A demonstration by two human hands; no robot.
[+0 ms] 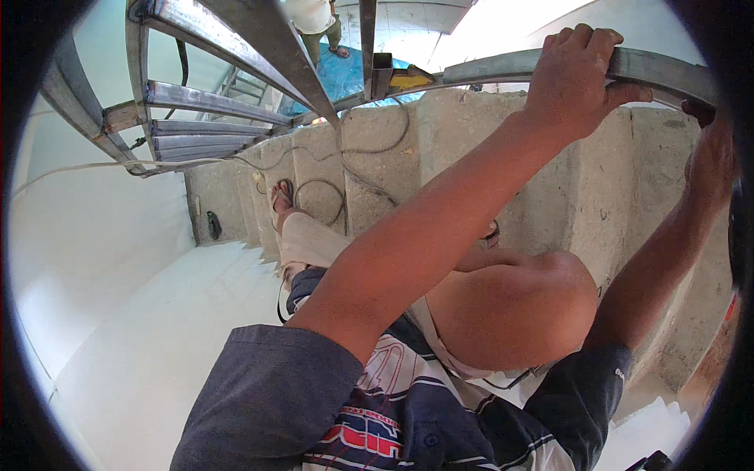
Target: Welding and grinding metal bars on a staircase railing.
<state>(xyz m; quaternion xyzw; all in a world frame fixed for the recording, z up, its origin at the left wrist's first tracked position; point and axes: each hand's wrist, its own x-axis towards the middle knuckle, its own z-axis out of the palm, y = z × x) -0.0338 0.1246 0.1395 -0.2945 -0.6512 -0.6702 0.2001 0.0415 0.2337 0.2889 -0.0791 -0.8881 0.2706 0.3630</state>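
A long grey metal bar (495,67) runs along the far edge of the concrete steps and bends toward the right rim in this wide view. My left hand (569,82) is closed over it from above, its thumb stretched along the near side. Farther right, my right hand (711,157) is at the bar's right-hand part, thumb against its underside. The view's dark rim hides most of its fingers. Left of my left hand, a yellow and dark angular piece (412,78) sits against the bar beside a short square tube (382,74).
Concrete steps (448,133) lie under me, with a dark cable (385,149) looped across them. A welded metal frame (212,98) rises at upper left. Beyond are a blue sheet (353,67) and another person (314,20). A white wall (94,235) stands left.
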